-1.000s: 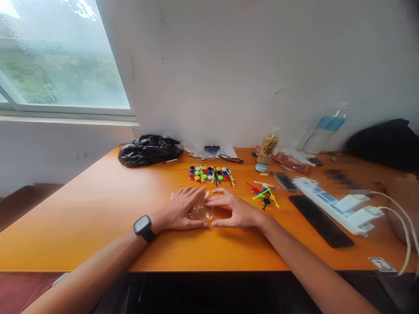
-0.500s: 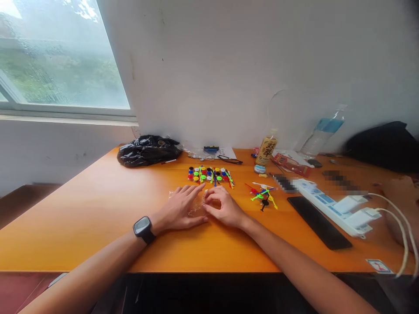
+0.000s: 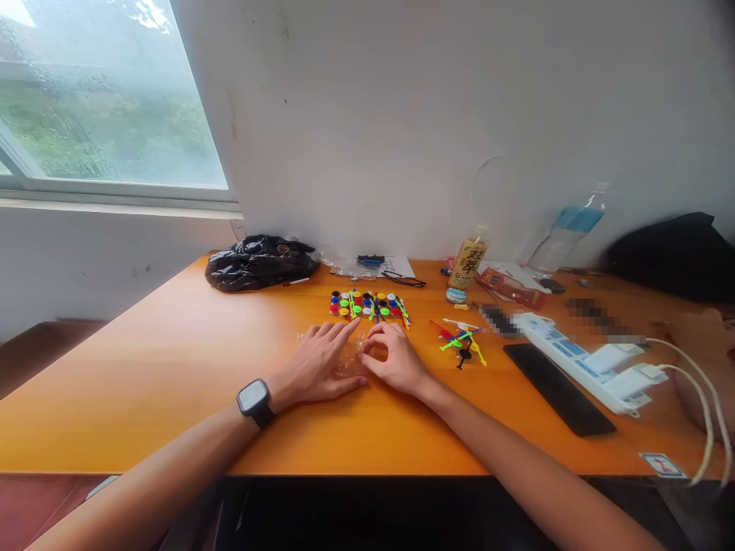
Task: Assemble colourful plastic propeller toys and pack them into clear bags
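A clear crinkled plastic bag [image 3: 349, 363] lies on the wooden table between my hands. My left hand [image 3: 315, 366], with a black watch on its wrist, presses flat over the bag's left part, fingers stretched out. On the other side, my right hand [image 3: 396, 361] pinches the bag's right edge between thumb and forefinger. Just beyond the fingers sit several round coloured plastic pieces [image 3: 357, 309] in rows, with thin coloured sticks among them. To the right is a loose pile of coloured plastic clock hands [image 3: 464, 348].
A black plastic bag [image 3: 258, 264] sits at the back left. Glasses [image 3: 404, 281], a yellow-labelled bottle [image 3: 468, 262] and a tilted clear bottle [image 3: 566, 239] are along the wall. A white power strip [image 3: 566, 353] and a black phone-like slab [image 3: 556, 390] lie right. Another person's arm [image 3: 697, 360] rests there.
Both hands stay almost in place, shifting only slightly. My right fingers have moved a touch to the right along the clear bag's edge.
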A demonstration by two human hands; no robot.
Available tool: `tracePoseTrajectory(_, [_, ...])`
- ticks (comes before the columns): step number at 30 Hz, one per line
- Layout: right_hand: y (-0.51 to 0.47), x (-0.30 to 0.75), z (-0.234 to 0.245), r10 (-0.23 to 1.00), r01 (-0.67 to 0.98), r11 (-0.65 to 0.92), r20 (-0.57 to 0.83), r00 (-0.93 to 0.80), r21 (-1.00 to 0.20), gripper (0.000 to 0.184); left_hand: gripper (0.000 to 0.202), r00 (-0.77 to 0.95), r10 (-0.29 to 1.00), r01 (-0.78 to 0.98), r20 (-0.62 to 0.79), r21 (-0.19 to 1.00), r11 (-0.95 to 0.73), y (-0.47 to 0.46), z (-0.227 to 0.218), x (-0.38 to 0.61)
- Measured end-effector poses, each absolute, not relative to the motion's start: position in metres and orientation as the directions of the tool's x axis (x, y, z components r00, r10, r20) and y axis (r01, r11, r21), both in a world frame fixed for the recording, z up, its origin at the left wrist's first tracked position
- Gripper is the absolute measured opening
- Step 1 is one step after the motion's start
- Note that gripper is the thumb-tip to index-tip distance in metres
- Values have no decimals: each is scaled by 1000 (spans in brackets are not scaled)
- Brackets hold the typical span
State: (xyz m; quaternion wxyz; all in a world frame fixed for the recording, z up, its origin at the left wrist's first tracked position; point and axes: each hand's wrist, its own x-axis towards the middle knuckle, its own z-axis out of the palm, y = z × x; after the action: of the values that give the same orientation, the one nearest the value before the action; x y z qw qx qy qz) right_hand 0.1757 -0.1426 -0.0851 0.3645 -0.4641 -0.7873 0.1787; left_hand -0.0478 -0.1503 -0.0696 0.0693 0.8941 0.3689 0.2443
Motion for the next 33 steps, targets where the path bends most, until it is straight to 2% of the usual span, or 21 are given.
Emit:
tracePoseTrajectory(7, [-137, 179, -87, 866, 505, 500, 406, -293, -703, 10, 101, 608, 696, 622, 381, 316, -717, -149, -72, -48])
tracePoseTrajectory(10, [-137, 180, -84, 890, 456, 454, 365, -273, -766, 13, 100, 595, 711, 626, 374, 338, -702, -148, -72, -49])
tracePoseTrajectory(13, [-137, 183, -79, 916, 330, 369, 280, -286, -869, 21, 100, 579, 732, 633, 359, 366, -682, -147, -71, -51])
tracePoseTrajectory(16, [-139, 187, -71, 912, 233, 352, 277, -303, -907, 25, 98, 564, 749, 630, 347, 406, -662, -147, -69, -53])
tracePoseTrajectory(19, [-143, 192, -63, 885, 305, 437, 342, -317, -846, 26, 95, 548, 767, 612, 334, 466, -639, -148, -65, -56])
tracePoseTrajectory(23, [-148, 198, -54, 787, 391, 601, 431, -442, -697, 17, 91, 537, 781, 585, 319, 526, -618, -148, -62, -59])
tracePoseTrajectory(26, [-149, 203, -49, 751, 423, 652, 455, -479, -629, 17, 91, 525, 794, 555, 308, 583, -593, -147, -61, -60])
tracePoseTrajectory(29, [-147, 209, -45, 750, 450, 656, 452, -484, -606, 21, 91, 513, 806, 541, 294, 619, -569, -147, -61, -61])
tracePoseTrajectory(33, [-144, 219, -39, 723, 407, 664, 400, -564, -627, 23, 88, 532, 795, 521, 292, 627, -579, -145, -60, -63])
